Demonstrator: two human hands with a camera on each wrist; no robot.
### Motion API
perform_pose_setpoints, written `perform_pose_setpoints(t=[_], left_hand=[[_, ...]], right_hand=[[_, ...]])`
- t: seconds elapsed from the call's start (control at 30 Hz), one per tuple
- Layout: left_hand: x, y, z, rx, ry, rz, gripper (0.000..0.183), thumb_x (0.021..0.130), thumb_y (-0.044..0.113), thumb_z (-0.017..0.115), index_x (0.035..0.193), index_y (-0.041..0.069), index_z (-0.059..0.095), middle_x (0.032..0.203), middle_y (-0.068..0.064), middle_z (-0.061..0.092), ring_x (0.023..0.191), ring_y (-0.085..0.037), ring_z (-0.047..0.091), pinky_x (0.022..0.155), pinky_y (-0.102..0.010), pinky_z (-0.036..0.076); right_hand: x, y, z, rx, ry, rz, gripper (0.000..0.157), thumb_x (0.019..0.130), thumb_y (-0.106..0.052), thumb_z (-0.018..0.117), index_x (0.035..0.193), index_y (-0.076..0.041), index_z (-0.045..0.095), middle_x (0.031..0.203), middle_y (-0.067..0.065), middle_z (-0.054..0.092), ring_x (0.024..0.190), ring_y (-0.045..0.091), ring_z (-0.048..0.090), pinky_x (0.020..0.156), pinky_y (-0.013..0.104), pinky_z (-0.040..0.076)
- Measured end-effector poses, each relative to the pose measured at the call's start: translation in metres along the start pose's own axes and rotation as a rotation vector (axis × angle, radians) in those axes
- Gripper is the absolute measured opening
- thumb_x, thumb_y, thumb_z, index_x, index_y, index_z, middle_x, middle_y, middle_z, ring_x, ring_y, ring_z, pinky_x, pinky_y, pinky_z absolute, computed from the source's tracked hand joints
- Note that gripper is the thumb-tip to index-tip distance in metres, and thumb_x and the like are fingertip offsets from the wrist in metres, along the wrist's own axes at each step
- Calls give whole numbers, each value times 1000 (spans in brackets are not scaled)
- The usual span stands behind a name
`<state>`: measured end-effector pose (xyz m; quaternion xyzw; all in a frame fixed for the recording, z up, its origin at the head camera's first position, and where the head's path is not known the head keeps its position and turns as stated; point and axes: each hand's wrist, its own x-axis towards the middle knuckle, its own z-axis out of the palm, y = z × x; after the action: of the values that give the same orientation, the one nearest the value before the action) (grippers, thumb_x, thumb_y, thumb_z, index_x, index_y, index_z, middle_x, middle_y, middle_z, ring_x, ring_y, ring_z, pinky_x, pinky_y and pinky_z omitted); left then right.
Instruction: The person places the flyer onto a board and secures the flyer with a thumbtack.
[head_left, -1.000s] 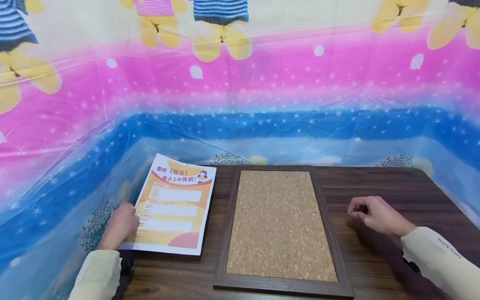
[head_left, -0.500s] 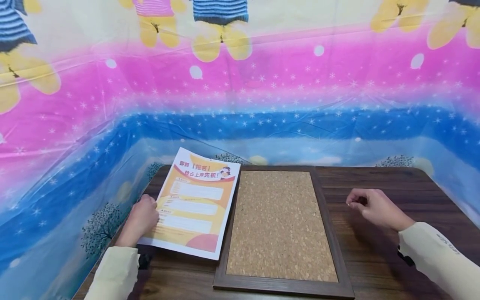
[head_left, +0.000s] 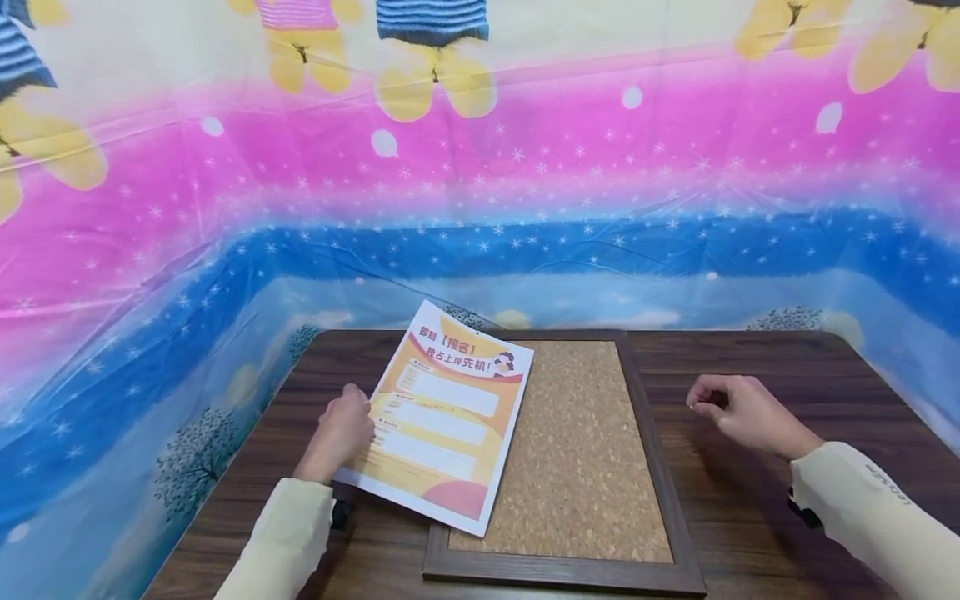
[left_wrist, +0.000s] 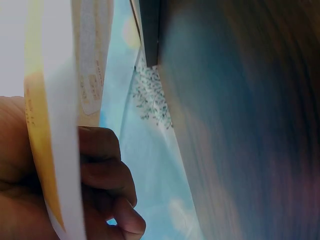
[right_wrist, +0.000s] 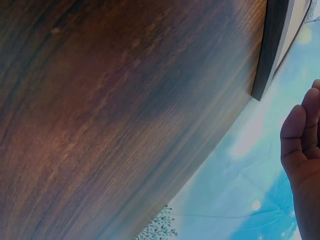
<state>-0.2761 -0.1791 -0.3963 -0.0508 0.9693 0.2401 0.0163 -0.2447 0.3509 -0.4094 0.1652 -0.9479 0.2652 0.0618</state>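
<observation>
My left hand (head_left: 341,435) grips a printed poster sheet (head_left: 442,417) by its left edge. Orange, yellow and white areas with Chinese text cover its face, and a small dark spot shows at its top edge. In the left wrist view, curled fingers (left_wrist: 107,170) lie behind the sheet. Tilted, it overlaps the left part of a brown-framed cork board (head_left: 585,450), hiding much of that side. Right of the board, my right hand (head_left: 753,417) hovers over the table with loosely curled fingers. I see nothing held in it, though its fingertips are small here.
The dark wood table (head_left: 750,358) carries the board near its middle. A patterned pink and blue curtain (head_left: 570,192) hangs behind the table and along its sides. In the right wrist view, the frame's corner (right_wrist: 270,55) shows beyond the wood surface.
My left hand has carried the poster sheet rightward, from the table beside the cork board to over its left part. My right hand has shifted only slightly.
</observation>
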Motion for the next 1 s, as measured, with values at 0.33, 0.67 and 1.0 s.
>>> perform_pose_setpoints(t=[0.33, 0.67, 1.0], left_hand=[[3, 16, 17, 23, -12, 41, 18, 87, -1, 51, 103, -7, 46, 90, -18, 59, 83, -33, 56, 80, -52, 41], [4, 27, 31, 63, -61, 23, 21, 90, 4, 47, 105, -10, 49, 85, -18, 58, 76, -30, 55, 74, -48, 44], [-10, 43, 45, 155, -107, 173, 31, 93, 9, 43, 63, 7, 54, 72, -5, 52, 64, -22, 51, 82, -48, 38]], right_hand=[[-1, 2, 1, -7, 5, 5, 15, 89, -1, 61, 87, -15, 65, 80, 1, 60, 66, 14, 50, 57, 29, 42], [1, 2, 3, 8, -11, 20, 13, 90, -2, 60, 89, -14, 65, 81, 2, 60, 67, 16, 50, 57, 30, 42], [10, -3, 6, 17, -2, 54, 11, 91, -1, 59, 93, -10, 65, 85, 5, 62, 69, 17, 52, 61, 33, 44]])
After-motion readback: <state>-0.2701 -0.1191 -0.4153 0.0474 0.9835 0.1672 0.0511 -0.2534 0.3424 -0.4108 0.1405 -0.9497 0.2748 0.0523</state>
